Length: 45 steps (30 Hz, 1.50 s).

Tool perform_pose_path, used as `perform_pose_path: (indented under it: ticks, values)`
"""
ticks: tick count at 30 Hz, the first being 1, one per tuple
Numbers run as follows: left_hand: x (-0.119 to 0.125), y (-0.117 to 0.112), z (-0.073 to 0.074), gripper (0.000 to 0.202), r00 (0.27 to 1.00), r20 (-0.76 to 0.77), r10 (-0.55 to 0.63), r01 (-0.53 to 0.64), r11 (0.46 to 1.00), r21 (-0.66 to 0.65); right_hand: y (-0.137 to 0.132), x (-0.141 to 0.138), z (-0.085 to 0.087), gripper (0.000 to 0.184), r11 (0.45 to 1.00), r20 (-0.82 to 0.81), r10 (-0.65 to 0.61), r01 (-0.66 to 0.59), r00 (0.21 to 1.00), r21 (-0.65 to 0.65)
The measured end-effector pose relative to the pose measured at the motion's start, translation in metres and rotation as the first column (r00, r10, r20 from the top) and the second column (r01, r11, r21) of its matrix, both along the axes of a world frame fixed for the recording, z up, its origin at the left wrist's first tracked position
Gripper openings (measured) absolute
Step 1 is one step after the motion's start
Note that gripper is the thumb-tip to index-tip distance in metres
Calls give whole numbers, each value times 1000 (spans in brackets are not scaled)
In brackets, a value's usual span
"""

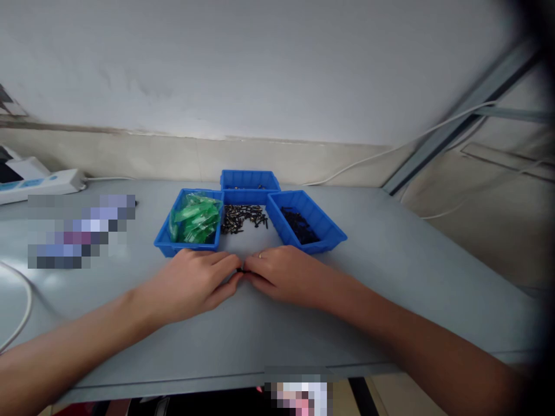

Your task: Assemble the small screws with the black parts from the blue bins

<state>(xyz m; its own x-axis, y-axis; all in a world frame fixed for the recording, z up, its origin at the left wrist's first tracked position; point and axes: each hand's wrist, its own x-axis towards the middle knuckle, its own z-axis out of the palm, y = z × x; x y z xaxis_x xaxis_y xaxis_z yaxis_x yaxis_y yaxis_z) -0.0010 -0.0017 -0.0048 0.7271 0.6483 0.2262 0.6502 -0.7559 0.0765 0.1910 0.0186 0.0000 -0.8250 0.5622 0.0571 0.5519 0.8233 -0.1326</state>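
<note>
I have a small black part (241,270) just below the centre of the frame, where the left hand (200,283) and the right hand (284,273) meet. Both sets of fingers are pinched narrow on it, one from each side; I can't make out its shape, or whether it is one piece or two. I judge the step in hand to be close two-handed work on that part, and the next move calls for a light, steady pinch.

Loose screws (243,218) lie mid-frame on the bench (203,352), between the left bin (186,247), holding green bags (197,221), and the right bin (332,236), holding dark pieces (299,225). The back bin (251,197) stands above them in frame.
</note>
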Motion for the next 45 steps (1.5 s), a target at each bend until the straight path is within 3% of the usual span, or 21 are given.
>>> perform_pose_path:
  ticks: [26, 39, 45]
  values:
    - [-1, 1, -1, 20, 995, -87, 59, -59, 998, -4, -4, -1, 2, 18, 999, 21, -40, 39, 999, 36]
    - [0, 2, -4, 22, 991, -123, 47, -50, 999, -20, -2, 1, 0, 16, 999, -7, -7, 7, 1000, 31]
    - [3, -2, 0, 23, 987, -155, 31, -45, 995, -88, -3, 0, 2, 18, 997, -69, 31, -26, 997, 74]
